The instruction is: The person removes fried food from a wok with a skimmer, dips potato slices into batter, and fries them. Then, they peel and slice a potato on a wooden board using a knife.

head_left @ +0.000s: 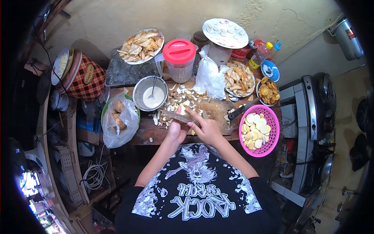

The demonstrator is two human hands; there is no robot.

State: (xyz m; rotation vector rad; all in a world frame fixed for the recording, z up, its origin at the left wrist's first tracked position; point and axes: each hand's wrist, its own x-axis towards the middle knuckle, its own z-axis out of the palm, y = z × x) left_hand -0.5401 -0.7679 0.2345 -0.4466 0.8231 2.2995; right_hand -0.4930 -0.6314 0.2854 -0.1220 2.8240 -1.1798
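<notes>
My right hand (206, 129) grips a knife (175, 116) whose blade points left, over the front of the cutting board. Close beside it, my left hand (177, 131) is closed behind the blade; what it holds is mostly hidden. Peels and pale scraps (183, 97) are scattered over the wooden board (218, 111). To the right lies a pink basket (273, 137) with round pale slices (255, 130) in it. Another knife (243, 109) with a black handle rests between board and basket.
A metal pot (136, 93) with white batter and a spoon stands behind my hands. At left is a plastic bag (117, 132) of brown lumps. Farther back are a red-lidded pitcher (179, 58), a white bag (209, 78), plates of folded pastries (141, 46) and bottles (259, 57).
</notes>
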